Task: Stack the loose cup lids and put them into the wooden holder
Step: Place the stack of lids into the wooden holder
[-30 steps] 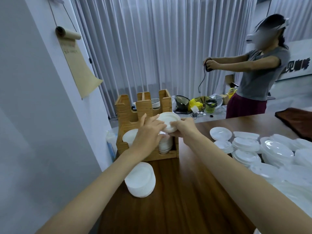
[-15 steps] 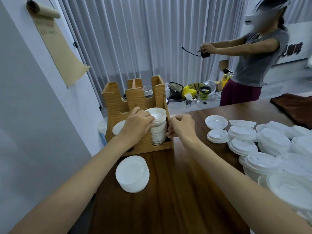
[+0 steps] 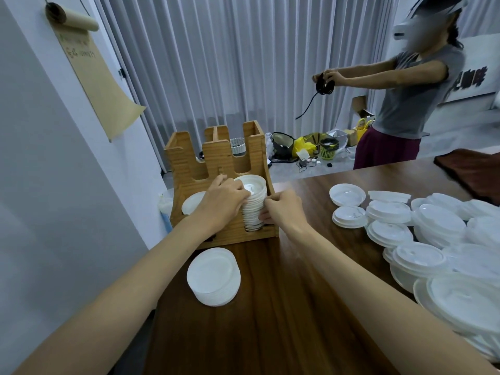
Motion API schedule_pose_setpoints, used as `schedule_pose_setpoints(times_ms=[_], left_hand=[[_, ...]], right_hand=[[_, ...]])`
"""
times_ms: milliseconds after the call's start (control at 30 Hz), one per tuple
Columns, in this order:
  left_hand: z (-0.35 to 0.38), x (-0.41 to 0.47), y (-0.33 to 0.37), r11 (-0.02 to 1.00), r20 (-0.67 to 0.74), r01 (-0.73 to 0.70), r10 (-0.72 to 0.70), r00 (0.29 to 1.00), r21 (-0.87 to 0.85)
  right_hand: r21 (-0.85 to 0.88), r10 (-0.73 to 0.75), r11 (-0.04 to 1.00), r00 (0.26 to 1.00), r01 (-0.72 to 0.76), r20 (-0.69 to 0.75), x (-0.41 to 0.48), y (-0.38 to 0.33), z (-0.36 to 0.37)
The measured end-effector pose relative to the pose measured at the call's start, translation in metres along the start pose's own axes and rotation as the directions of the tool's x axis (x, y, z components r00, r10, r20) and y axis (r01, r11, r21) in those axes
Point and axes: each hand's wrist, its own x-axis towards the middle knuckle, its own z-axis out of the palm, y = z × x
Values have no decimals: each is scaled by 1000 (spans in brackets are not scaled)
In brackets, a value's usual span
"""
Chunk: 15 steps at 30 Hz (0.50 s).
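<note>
A short white stack [image 3: 213,277] of lids lies nearest on the desk [image 3: 284,315], with no hand on it. Just beyond, the lid stack [image 3: 254,209] stands in the right front slot of the wooden holder [image 3: 186,163]. The left hand [image 3: 221,204] curls over its top and left side, and the right hand [image 3: 284,209] pinches its right side. This looks like seating the stack. The next move calls for releasing it and gathering the loose lids [image 3: 389,212] at the right.

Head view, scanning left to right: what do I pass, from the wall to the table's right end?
Brown paper sheet on the wall → left hand → lid stack in the wooden holder → right hand → loose lids on the table.
</note>
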Motion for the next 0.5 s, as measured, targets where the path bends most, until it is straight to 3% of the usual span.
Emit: schedule_pose_setpoints(times_ms=[367, 500], left_hand=[[-13, 7, 3, 997, 199, 2, -17, 980, 75], [-16, 8, 8, 1000, 65, 15, -15, 998, -6]], right_hand=[[-46, -24, 999, 1000, 24, 15, -4, -3, 1], [-101, -52, 993, 998, 55, 27, -10, -9, -7]])
